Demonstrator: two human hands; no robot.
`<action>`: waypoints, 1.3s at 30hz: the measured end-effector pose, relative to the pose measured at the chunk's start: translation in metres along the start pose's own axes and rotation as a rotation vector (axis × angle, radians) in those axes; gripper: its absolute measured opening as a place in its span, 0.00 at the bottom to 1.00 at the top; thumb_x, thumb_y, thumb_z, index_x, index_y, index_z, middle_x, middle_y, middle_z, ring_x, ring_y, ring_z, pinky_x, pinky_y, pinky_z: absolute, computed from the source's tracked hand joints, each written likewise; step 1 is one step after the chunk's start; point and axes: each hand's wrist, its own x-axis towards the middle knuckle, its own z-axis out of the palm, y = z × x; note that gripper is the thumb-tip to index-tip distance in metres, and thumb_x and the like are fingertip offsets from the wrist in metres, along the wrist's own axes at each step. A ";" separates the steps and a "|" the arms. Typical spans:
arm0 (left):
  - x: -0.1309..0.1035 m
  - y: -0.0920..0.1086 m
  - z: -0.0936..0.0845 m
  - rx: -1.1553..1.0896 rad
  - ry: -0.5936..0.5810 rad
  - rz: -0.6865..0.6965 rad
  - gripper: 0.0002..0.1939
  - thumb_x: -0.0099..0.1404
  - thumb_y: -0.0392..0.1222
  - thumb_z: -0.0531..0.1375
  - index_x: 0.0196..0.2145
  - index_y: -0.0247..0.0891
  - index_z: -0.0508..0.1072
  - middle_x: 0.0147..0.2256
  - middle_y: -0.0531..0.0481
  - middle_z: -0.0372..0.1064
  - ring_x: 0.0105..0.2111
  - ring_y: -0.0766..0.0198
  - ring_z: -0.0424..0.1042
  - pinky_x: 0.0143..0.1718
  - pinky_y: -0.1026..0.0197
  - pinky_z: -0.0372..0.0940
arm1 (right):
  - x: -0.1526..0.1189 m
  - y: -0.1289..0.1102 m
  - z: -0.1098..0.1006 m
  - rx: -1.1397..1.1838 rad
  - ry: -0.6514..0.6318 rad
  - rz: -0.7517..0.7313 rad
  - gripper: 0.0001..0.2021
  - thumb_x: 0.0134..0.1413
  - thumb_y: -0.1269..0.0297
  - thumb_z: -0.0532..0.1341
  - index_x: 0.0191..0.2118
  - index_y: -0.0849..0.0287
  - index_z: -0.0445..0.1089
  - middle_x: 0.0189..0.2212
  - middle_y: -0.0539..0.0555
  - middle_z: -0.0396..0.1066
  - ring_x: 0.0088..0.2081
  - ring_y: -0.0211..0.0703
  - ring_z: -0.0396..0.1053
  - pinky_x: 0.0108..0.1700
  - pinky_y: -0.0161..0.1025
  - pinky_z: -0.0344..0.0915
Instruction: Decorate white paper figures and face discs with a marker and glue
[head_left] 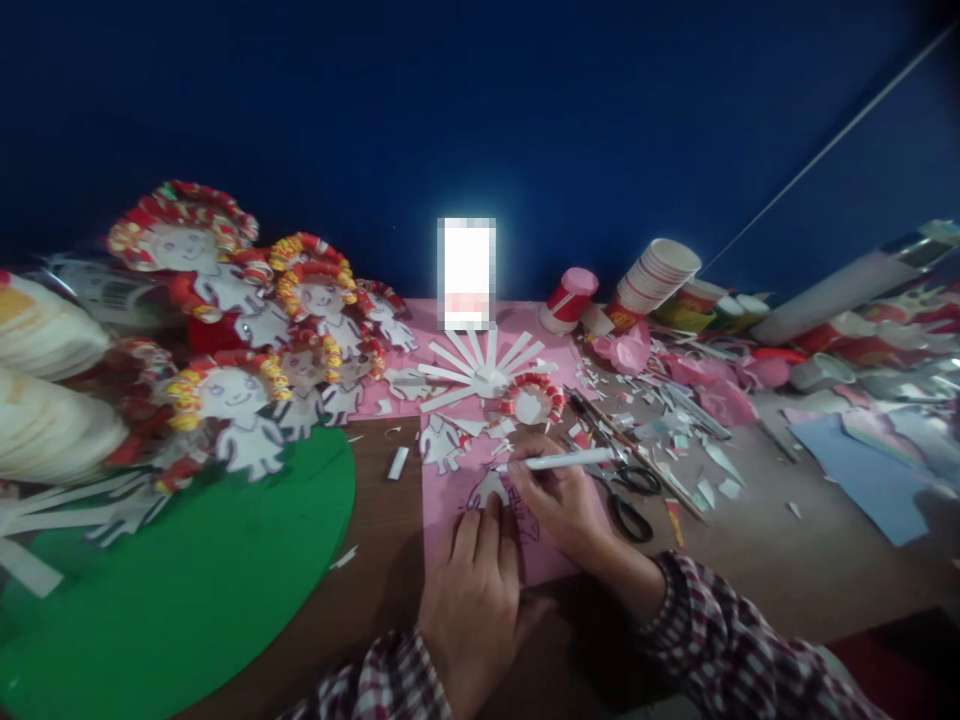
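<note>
Pink paper (441, 503), two hands (474, 578) (561, 502), one white pen (574, 458)

Head view, forward and down, near table (379, 545)

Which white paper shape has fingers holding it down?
The white cutout under the fingertips of the left hand, on the pink sheet; the other cutouts have no fingers on them.

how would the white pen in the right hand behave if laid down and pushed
The white pen would probably roll, since its barrel looks slim and straight. It's likely stiff, showing no bend in the right hand. Being thin, it's probably light.
</note>
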 end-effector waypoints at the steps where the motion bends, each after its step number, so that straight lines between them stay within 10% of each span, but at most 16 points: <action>1: 0.000 0.000 0.000 -0.001 0.000 -0.001 0.34 0.60 0.61 0.54 0.49 0.26 0.72 0.48 0.36 0.69 0.45 0.48 0.65 0.47 0.48 0.60 | 0.000 0.000 0.000 0.009 -0.008 0.000 0.02 0.52 0.64 0.57 0.31 0.56 0.64 0.23 0.47 0.64 0.25 0.37 0.62 0.28 0.32 0.62; 39: -0.003 0.004 0.004 -0.052 -0.009 -0.066 0.34 0.59 0.64 0.54 0.45 0.27 0.73 0.44 0.36 0.70 0.46 0.47 0.65 0.45 0.48 0.63 | -0.003 0.015 0.002 -0.337 -0.146 -0.131 0.02 0.54 0.64 0.59 0.33 0.55 0.64 0.27 0.48 0.69 0.28 0.37 0.67 0.33 0.33 0.64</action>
